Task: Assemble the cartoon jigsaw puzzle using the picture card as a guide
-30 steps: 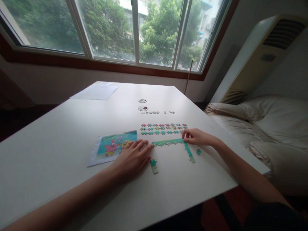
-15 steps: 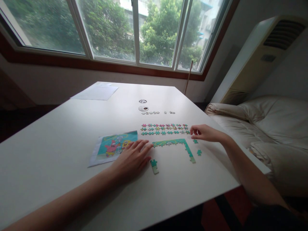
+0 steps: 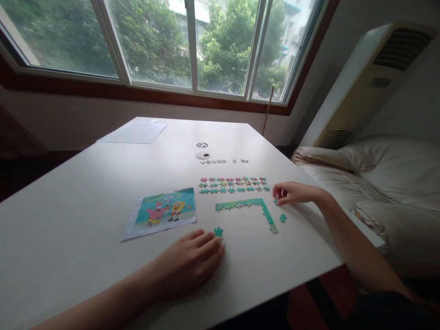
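Note:
My left hand (image 3: 195, 256) rests near the front of the table, fingers bent together over a short joined strip of green puzzle pieces (image 3: 218, 232); the strip's lower part is mostly hidden. To the right, my right hand (image 3: 292, 191) pinches a small green puzzle piece (image 3: 275, 201) between thumb and fingers, low over the tabletop. Between the hands lies a joined puzzle border (image 3: 256, 202), with a top edge and a right side running down. A loose green puzzle piece (image 3: 283, 218) lies right of that side.
Rows of loose puzzle pieces (image 3: 232, 190) lie beyond the border, with grey-looking pieces (image 3: 215, 161) and two round items (image 3: 202, 156) farther back. A printed cartoon picture (image 3: 165, 211) is at left. White paper (image 3: 134, 132) lies at the far left. A sofa (image 3: 330, 169) stands beyond the table's right edge.
My left hand has come off the picture and border corner, moving toward me onto the short strip. My right hand has lowered slightly and closed on the upper loose green piece.

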{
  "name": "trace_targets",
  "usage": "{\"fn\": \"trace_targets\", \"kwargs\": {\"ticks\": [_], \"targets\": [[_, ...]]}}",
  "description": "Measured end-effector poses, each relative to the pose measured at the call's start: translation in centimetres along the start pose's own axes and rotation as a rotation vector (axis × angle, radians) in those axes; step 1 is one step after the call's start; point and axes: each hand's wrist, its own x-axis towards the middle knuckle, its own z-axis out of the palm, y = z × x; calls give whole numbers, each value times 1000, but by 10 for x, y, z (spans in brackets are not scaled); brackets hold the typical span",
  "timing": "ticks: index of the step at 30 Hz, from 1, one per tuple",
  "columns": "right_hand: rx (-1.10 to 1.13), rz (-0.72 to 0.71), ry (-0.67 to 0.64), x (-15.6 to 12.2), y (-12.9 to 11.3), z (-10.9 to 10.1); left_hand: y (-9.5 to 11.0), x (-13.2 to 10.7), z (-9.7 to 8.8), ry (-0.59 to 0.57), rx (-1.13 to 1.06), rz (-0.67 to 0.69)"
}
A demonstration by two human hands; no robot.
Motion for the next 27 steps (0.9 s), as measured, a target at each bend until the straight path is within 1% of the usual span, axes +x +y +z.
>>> {"fn": "trace_targets", "kwargs": {"ticks": [4, 9, 12, 16, 20, 22, 24, 27], "targets": [[-5, -14, -20, 0, -1, 0, -2, 0, 2, 25, -57, 9], [-16, -21, -30, 0, 1, 0, -1, -1, 6, 15, -59, -86], [-28, -5, -16, 1, 0, 2, -1, 0, 6, -6, -67, -117], [-57, 14, 7, 1, -3, 2, -2, 0, 5, -10, -97, -105], [-80, 12, 14, -5, -7, -3, -3, 0, 5, -34, -135, -96], [-42, -22, -43, -10, -12, -4, -4, -1, 5, -58, -143, -95], [8, -63, -138, -12, -18, -3, -4, -1, 5, -74, -147, -98], [24, -102, -255, -12, -24, 2, -4, -1, 6, -71, -144, -102]]}}
